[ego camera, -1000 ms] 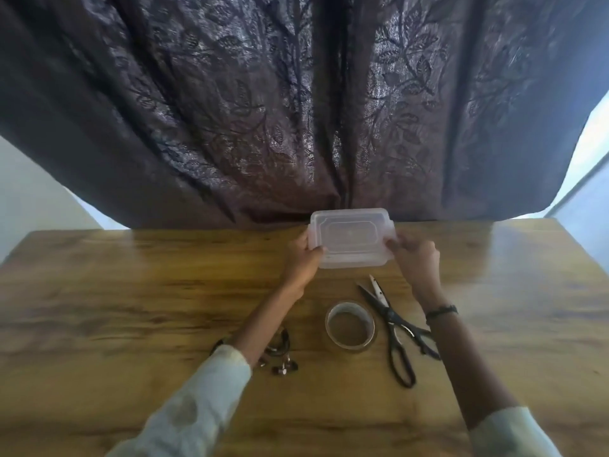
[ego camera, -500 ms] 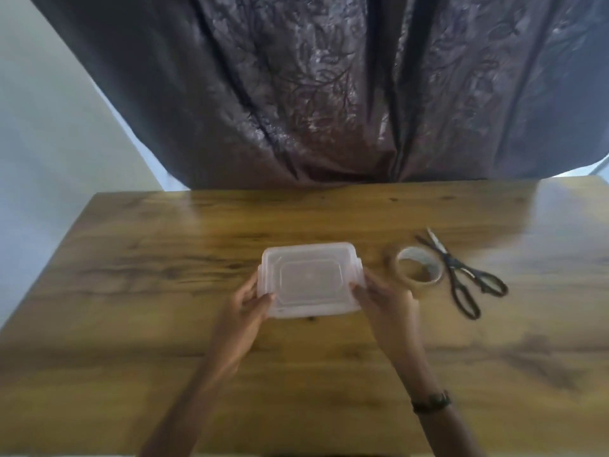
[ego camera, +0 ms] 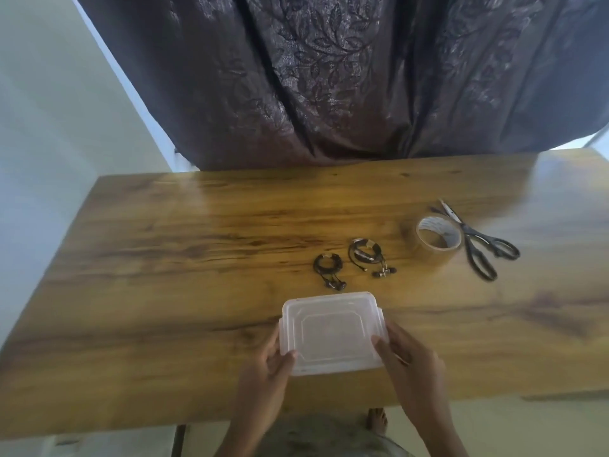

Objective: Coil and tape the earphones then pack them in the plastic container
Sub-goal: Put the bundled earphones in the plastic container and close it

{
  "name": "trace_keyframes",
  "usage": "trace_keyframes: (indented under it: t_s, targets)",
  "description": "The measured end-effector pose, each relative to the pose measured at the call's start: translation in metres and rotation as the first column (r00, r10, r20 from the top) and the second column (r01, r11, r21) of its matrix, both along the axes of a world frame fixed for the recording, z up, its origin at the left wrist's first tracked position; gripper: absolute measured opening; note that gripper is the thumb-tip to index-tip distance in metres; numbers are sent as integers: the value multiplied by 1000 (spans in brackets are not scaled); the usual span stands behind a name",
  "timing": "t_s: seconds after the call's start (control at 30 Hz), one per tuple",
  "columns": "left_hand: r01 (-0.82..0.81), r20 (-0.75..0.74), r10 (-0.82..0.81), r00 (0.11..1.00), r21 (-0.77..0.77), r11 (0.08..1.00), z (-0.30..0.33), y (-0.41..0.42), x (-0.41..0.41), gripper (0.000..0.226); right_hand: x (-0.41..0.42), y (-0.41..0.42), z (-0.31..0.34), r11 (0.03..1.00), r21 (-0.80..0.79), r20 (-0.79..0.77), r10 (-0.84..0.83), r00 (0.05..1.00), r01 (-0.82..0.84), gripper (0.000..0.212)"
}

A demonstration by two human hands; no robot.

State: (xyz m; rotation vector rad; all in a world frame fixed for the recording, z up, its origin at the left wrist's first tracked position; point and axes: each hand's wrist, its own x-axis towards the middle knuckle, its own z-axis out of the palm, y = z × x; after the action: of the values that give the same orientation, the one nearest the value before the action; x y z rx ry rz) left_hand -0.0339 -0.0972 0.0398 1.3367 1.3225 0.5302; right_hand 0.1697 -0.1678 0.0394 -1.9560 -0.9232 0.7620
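Container status: translucent rectangular plastic container with its lid on [ego camera: 331, 331] sits at the near edge of the glossy wooden table [ego camera: 164, 258], held from both short ends. Left hand [ego camera: 267, 374] has fingers curled round the left end, thumb on the lid's near-left corner; right hand [ego camera: 412, 361] wraps the right end, thumb on the lid edge. Both clamped on the box, nothing else in either hand. Two bundles of black earphones lie just beyond it, apart from each other and from the box: smaller coil [ego camera: 329, 268] on the left, larger coil with metallic buds [ego camera: 367, 257] on the right. Both look coiled already; pale bands across the loops could be tape, too small to confirm. Roll of clear brown packing tape [ego camera: 438, 240] and black-handled scissors [ego camera: 478, 247] sit further right, touching or nearly so. My read: coiling/taping done, step in hand is opening the box. Suggest pinning the base flat with one hand and peeling the lid up from a corner with the other thumb. Thin plastic will flex, so lift gradually or it pops and skids. Box is close to the table edge; keep it from sliding off. Set the lid aside clear of the coils.
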Motion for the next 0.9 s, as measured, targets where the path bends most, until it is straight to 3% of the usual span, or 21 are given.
trace_keyframes:
  t_s: [0.33,0.67,0.9]
  targets:
    - [42,-72,-34,997,108,993,8,16,28,51,20,12,-4,998,56,24,3,1000,-4,23]
    - [4,-170,20,985,142,990,10,24,42,49,33,25,-2,998,28,71,51,996,-53,20]
    - [-32,-231,92,968,252,967,23,21,49,45,37,29,14,996,43,119,67,991,-72,22]
